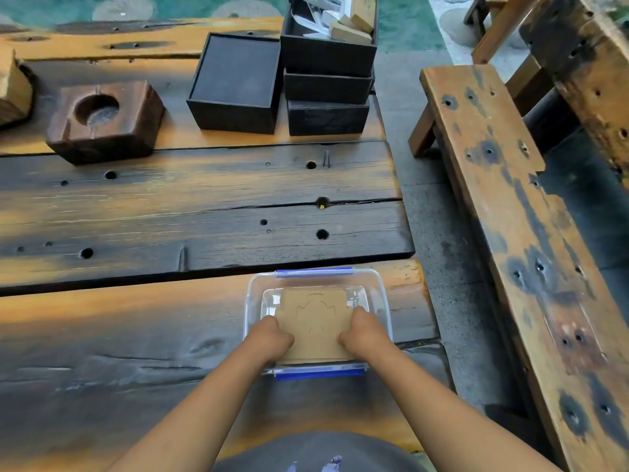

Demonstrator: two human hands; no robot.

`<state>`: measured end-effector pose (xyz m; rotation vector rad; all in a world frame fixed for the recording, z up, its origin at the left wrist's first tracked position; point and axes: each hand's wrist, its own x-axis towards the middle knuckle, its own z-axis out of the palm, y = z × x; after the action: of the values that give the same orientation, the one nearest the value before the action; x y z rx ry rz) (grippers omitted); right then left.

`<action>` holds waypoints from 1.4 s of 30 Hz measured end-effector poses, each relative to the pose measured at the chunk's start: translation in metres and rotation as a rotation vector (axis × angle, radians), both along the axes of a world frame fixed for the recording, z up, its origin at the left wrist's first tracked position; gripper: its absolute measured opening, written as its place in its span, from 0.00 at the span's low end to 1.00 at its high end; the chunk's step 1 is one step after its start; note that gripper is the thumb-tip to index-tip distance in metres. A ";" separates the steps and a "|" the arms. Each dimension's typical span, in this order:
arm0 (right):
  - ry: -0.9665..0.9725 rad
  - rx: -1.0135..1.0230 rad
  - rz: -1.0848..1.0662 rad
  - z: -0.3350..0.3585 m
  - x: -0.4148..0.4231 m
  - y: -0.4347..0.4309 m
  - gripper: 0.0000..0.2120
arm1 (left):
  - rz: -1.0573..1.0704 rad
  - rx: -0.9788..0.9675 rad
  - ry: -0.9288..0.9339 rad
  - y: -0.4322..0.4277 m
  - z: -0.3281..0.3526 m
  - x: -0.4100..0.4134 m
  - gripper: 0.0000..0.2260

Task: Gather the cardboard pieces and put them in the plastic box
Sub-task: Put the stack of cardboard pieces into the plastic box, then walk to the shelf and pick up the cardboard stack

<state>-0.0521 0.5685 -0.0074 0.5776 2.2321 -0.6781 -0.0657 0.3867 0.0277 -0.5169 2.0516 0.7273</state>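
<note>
Plastic box: clear, blue clips on far and near rims; stands on the wooden counter near its right edge, close to the near side.
Cardboard pieces: brown, flat, a curved outline on top; inside the box, the near edge level with the near rim.
Left hand: curled, gripping the cardboard's left edge.
Right hand: curled, gripping its right edge.
Black boxes: stacked at the far right corner; another black box just left.
Wooden block: round recess, far left.
Bench: right of the counter.
</note>
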 end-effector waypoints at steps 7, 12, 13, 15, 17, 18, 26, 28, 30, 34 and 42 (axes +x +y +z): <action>-0.021 0.045 0.012 0.005 -0.002 -0.003 0.23 | -0.033 -0.011 0.013 0.000 0.001 0.001 0.12; 0.008 0.033 -0.024 0.020 0.004 -0.002 0.23 | -0.103 0.003 0.052 -0.004 0.012 0.009 0.15; 0.016 0.038 -0.020 0.023 0.005 -0.003 0.22 | -0.118 0.008 0.070 -0.005 0.016 0.010 0.17; 0.040 0.044 -0.019 0.030 0.010 -0.006 0.21 | -0.126 0.026 0.117 -0.010 0.024 0.013 0.21; 0.086 0.043 -0.045 0.036 0.017 -0.010 0.20 | -0.115 0.064 0.189 -0.018 0.029 0.016 0.22; 0.120 0.045 -0.064 0.039 0.022 -0.012 0.21 | -0.122 0.086 0.232 -0.021 0.031 0.017 0.21; 0.511 -0.010 -0.343 0.070 0.088 -0.038 0.17 | -0.378 0.185 0.423 -0.030 0.033 0.023 0.18; 0.503 -0.023 -0.397 0.076 0.110 -0.043 0.14 | -0.440 0.226 0.444 -0.026 0.035 0.030 0.16; 0.480 -0.013 -0.432 0.081 0.135 -0.046 0.11 | -0.515 0.256 0.452 -0.020 0.039 0.040 0.15; 0.469 -0.001 -0.500 0.083 0.179 -0.049 0.09 | -0.721 0.275 0.462 -0.006 0.050 0.068 0.11; 0.416 0.006 -0.700 0.082 0.283 -0.052 0.05 | -1.126 0.188 0.497 0.012 0.054 0.151 0.13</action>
<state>0.2313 0.5168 0.0743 1.3529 2.3916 -1.2286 0.0849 0.3984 0.0817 0.9722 2.2321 0.3338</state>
